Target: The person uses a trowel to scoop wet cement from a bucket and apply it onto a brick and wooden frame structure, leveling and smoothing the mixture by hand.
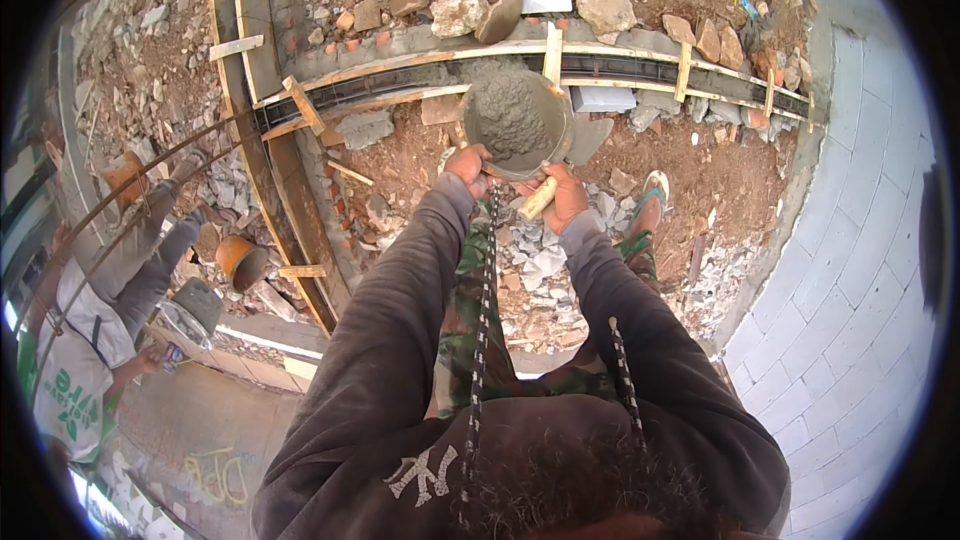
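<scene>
A round bucket [562,130] of wet grey concrete [510,115] is tilted away from me, its far rim over the board-sided formwork [400,90]. My left hand [467,168] is closed on the bucket's near left edge. At its near right edge my right hand [565,198] is closed too, with a pale wooden handle [538,199], apparently a trowel's, held against the palm. A grey, blade-like shape beside the bucket may belong to it. Dark steel reinforcement [620,66] runs inside the narrow formwork, and grey concrete lies at the bucket's far lip.
Short wooden cleats [553,55] cross the formwork. Stones [605,8] and rubble [540,265] cover the soil. A grey block wall [830,250] rises on the right. At left, another person [95,315] is near an orange bucket [241,262] and long bent rods [130,172].
</scene>
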Motion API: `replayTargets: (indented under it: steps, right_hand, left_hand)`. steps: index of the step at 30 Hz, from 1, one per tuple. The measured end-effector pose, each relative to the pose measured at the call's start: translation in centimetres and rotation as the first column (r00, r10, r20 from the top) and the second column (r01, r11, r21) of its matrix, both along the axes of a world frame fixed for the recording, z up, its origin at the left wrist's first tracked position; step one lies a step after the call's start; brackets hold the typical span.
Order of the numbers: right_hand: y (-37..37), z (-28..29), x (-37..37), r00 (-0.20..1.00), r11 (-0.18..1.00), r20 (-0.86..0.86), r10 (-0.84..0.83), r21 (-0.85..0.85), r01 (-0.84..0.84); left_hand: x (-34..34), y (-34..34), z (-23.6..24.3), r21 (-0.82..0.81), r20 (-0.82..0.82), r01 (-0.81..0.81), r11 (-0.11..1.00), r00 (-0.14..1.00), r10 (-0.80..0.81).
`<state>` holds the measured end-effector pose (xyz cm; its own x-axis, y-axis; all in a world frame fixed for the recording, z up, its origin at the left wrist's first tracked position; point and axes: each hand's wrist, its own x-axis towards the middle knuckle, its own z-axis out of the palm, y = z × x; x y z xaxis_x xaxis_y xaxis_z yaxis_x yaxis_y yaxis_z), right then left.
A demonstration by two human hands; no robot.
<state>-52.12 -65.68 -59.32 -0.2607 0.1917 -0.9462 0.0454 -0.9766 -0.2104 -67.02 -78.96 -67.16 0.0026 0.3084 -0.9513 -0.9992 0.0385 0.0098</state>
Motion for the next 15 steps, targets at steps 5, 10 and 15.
replayTargets:
  steps: [5, 10, 15]
  right_hand:
    - [1.8, 7.5, 5.1, 0.722, 0.756, 0.473, 0.504, 0.163, -0.634]
    - [7.3, 14.5, 6.7, 0.223, -0.304, 0.787, 0.575, 0.458, -0.835]
    - [14.0, 21.7, -3.4, -0.169, -0.968, 0.955, 0.242, 0.226, -0.111]
  left_hand:
    - [3.9, -3.3, 5.5, -0.182, -0.299, -0.035, 0.983, 0.954, -0.021]
    - [3.9, -7.0, 13.5, -0.364, -0.615, 0.211, 0.907, 0.677, -0.404]
    - [4.7, -5.4, 26.6, -0.699, -0.569, 0.388, 0.601, 0.207, -0.796]
